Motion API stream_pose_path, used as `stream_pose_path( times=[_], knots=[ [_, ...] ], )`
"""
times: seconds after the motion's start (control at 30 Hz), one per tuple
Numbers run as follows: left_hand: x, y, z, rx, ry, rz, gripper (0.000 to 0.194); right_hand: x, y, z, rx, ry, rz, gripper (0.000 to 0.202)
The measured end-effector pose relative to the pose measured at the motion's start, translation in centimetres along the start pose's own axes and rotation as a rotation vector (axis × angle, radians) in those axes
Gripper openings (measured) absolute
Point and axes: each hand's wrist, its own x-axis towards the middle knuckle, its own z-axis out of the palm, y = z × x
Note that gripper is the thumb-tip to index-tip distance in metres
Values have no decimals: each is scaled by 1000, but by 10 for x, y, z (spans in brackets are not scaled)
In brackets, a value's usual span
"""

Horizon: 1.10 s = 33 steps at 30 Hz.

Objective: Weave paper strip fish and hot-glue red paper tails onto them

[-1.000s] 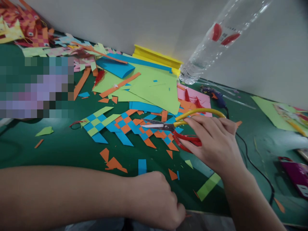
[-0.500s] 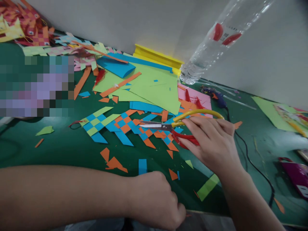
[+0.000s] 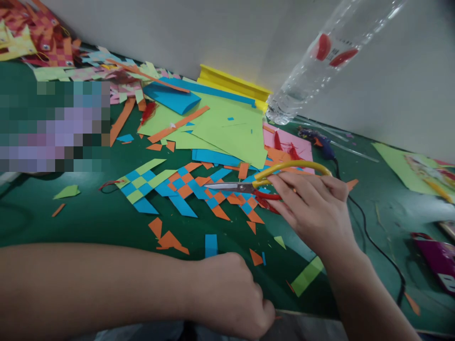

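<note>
My right hand (image 3: 313, 208) grips scissors (image 3: 245, 187) with one yellow and one red handle. Their blades look closed together and point left above woven blue-and-orange paper strips (image 3: 185, 182). At the left end of the weave, a blue-and-green checkered piece (image 3: 140, 184) has a red cord loop (image 3: 108, 185). My left hand (image 3: 231, 293) is curled into a fist at the table's front edge, knuckles up. Its fingertips are turned away, and whatever they may hold is hidden. Just beyond the fist lies a blue paper strip (image 3: 211, 245).
Green paper sheets (image 3: 227, 128) lie behind the weave. A clear plastic bottle (image 3: 305, 71) and a yellow folded strip (image 3: 232, 86) stand by the wall. A black cable (image 3: 364, 222) crosses the right side. Orange scraps (image 3: 170, 240) dot the green table (image 3: 106, 222). The left patch is pixelated.
The scissors' slightly parted blades have come together, and the red handle has moved up toward the yellow one. My left fist stays where it was.
</note>
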Motion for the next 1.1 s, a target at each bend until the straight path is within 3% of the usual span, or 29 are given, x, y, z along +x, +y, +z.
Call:
stream_pose_path(
  times=[0.7,1.1],
  knots=[
    [1,-1,-2,10,-26,2,24,-3,2,-4,-47,32,22,28],
    [1,0,-2,-5,-43,1,22,-12,11,-1,3,52,84,54]
  ],
)
